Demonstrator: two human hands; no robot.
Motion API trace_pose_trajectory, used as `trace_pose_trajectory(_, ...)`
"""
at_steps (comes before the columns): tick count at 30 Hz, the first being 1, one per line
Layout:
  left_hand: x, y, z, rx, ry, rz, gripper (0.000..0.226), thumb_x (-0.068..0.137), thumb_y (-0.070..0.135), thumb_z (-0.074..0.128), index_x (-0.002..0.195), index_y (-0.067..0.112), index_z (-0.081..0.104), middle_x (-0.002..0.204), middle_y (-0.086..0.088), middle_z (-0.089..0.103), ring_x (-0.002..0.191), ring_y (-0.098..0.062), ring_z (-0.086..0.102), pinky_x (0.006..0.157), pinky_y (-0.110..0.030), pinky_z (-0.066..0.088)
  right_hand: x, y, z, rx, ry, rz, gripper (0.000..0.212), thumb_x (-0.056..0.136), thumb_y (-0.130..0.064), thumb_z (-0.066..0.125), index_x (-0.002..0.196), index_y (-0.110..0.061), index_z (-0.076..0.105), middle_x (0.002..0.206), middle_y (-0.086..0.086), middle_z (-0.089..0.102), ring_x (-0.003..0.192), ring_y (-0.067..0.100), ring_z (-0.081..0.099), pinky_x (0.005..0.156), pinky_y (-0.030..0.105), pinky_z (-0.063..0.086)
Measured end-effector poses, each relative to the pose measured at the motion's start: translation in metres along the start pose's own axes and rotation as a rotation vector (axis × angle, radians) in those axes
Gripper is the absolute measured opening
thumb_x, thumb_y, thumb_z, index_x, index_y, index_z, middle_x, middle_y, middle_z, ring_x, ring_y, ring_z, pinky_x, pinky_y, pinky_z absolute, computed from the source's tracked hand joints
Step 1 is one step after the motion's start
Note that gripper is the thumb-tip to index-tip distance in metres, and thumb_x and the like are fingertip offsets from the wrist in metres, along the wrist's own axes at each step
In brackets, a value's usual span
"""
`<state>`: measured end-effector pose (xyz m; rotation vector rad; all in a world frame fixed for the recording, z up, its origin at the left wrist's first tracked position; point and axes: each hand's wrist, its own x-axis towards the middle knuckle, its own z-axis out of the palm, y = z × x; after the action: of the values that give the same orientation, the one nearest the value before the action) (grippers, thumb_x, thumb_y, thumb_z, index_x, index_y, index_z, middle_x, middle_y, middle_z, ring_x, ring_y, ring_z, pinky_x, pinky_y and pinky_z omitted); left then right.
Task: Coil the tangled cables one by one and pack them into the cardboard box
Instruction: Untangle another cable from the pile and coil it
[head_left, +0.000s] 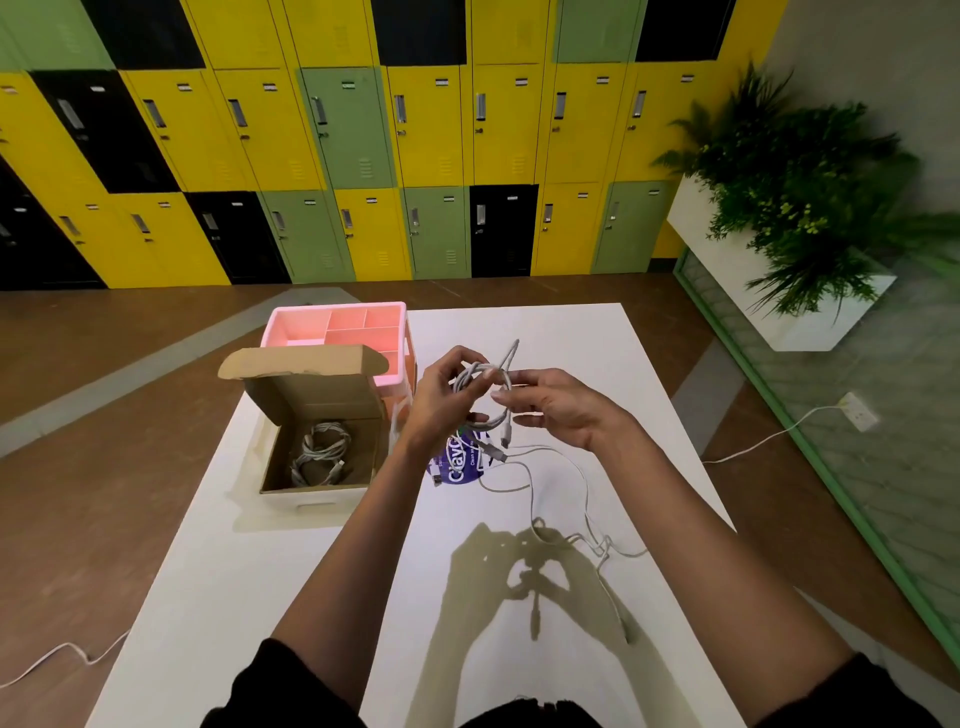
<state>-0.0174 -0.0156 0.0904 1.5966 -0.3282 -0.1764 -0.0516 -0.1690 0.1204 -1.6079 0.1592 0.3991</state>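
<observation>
Head view, looking from the left: the cardboard box sits open on the white counter, lid flap up, with coiled cables already lying in its bottom. Behind it stands a pink tray with dividers.

Just right of the box, raised above the counter, the left hand has its fingers curled round a small bundle of loops, the white cable now being coiled. Its 2 plug ends dangle below the loops, above a purple packet on the counter. The right hand meets the same loop from the other side, thumb and forefinger pinching the strand while the other fingers lie loosely spread.

Further right and nearer me, loose cables trail tangled across the counter.

The cable looks light, thin and limp, with enough spring that I'd expect the loops to flop open if let go. The best hold seems to be across the gathered loops where they cross, not by a plug. Carried to the box in 1 pinched bundle, it should drop in beside the others easily.
</observation>
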Motion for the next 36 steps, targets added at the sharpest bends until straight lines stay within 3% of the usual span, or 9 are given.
trace_pose_trajectory(4, 0.003, -0.001, -0.002, 0.089, 0.033, 0.013, 0.018, 0.091, 0.018, 0.062, 0.101, 0.006, 0.054, 0.082, -0.004, 0.059, 0.066, -0.014, 0.062, 0.053, -0.034, 0.057, -0.002, -0.011, 0.006, -0.318, 0.13, -0.058, 0.026, 0.085, -0.006, 0.066, 0.11, 0.0, 0.064, 0.091, 0.014, 0.064, 0.081, 0.02, 0.062, 0.071, 0.026, 0.054)
trace_pose_trajectory(6, 0.003, -0.003, 0.0, 0.146, 0.064, 0.032, 0.02, 0.091, 0.018, 0.062, 0.102, 0.005, 0.053, 0.08, -0.004, 0.057, 0.063, -0.012, 0.061, 0.052, -0.031, 0.057, -0.004, -0.015, 0.009, -0.441, 0.217, -0.067, 0.013, 0.08, -0.007, 0.072, 0.092, -0.002, 0.067, 0.086, 0.015, 0.066, 0.075, 0.023, 0.066, 0.071, 0.029, 0.057)
trace_pose_trajectory(8, 0.002, -0.005, 0.003, 0.186, 0.084, 0.03, 0.02, 0.091, 0.018, 0.062, 0.102, 0.004, 0.053, 0.081, -0.006, 0.057, 0.063, -0.014, 0.061, 0.051, -0.029, 0.057, -0.005, -0.02, 0.013, -0.634, 0.317, -0.071, 0.019, 0.075, -0.011, 0.079, 0.07, -0.01, 0.061, 0.082, 0.013, 0.068, 0.073, 0.024, 0.067, 0.065, 0.03, 0.055)
trace_pose_trajectory(10, 0.002, -0.008, 0.005, 0.217, 0.11, 0.022, 0.02, 0.091, 0.018, 0.062, 0.102, 0.005, 0.052, 0.082, -0.007, 0.058, 0.065, -0.017, 0.062, 0.051, -0.032, 0.059, -0.005, -0.024, 0.015, -0.764, 0.375, -0.058, 0.02, 0.072, -0.015, 0.082, 0.073, -0.008, 0.064, 0.085, 0.011, 0.069, 0.076, 0.022, 0.066, 0.06, 0.027, 0.049)
trace_pose_trajectory(16, 0.005, -0.006, -0.008, 0.163, 0.131, 0.002, 0.017, 0.093, 0.016, 0.059, 0.101, 0.004, 0.051, 0.085, -0.002, 0.06, 0.065, -0.012, 0.061, 0.049, -0.023, 0.054, -0.008, -0.031, 0.008, -0.584, 0.102, -0.04, 0.018, 0.084, -0.007, 0.07, 0.101, -0.002, 0.07, 0.084, 0.012, 0.067, 0.078, 0.019, 0.06, 0.073, 0.029, 0.046)
trace_pose_trajectory(19, 0.005, -0.006, -0.009, 0.167, 0.099, 0.004, 0.016, 0.092, 0.016, 0.06, 0.1, 0.006, 0.05, 0.082, 0.0, 0.059, 0.064, -0.011, 0.061, 0.05, -0.024, 0.054, -0.012, -0.033, 0.01, -0.598, 0.044, -0.09, 0.024, 0.092, -0.006, 0.059, 0.114, -0.006, 0.068, 0.077, 0.001, 0.06, 0.071, 0.011, 0.051, 0.063, 0.019, 0.041)
trace_pose_trajectory(23, 0.003, -0.012, -0.009, 0.142, 0.127, -0.014, 0.015, 0.093, 0.016, 0.059, 0.099, 0.006, 0.049, 0.084, -0.003, 0.059, 0.07, -0.018, 0.063, 0.05, -0.026, 0.055, -0.019, -0.033, 0.011, -0.635, -0.006, -0.151, 0.025, 0.096, -0.009, 0.052, 0.113, -0.013, 0.069, 0.071, -0.004, 0.047, 0.064, 0.008, 0.039, 0.04, 0.006, 0.03)
trace_pose_trajectory(29, 0.001, -0.026, -0.006, 0.21, 0.252, -0.065, 0.013, 0.093, 0.019, 0.059, 0.098, 0.012, 0.049, 0.096, -0.01, 0.062, 0.077, -0.021, 0.063, 0.057, -0.033, 0.058, -0.027, -0.035, 0.006, -0.646, -0.091, -0.241, 0.023, 0.096, -0.011, 0.053, 0.102, -0.017, 0.074, 0.089, 0.002, 0.047, 0.08, 0.015, 0.044, 0.074, 0.027, 0.037)
trace_pose_trajectory(36, 0.006, -0.019, -0.015, -0.011, 0.217, -0.082, 0.009, 0.094, 0.015, 0.057, 0.092, 0.012, 0.049, 0.087, -0.006, 0.057, 0.077, -0.019, 0.055, 0.051, -0.023, 0.048, -0.035, -0.035, -0.017, -0.425, -0.072, -0.291, 0.023, 0.096, -0.008, 0.051, 0.095, -0.017, 0.072, 0.087, 0.002, 0.042, 0.072, 0.012, 0.041, 0.054, 0.018, 0.031)
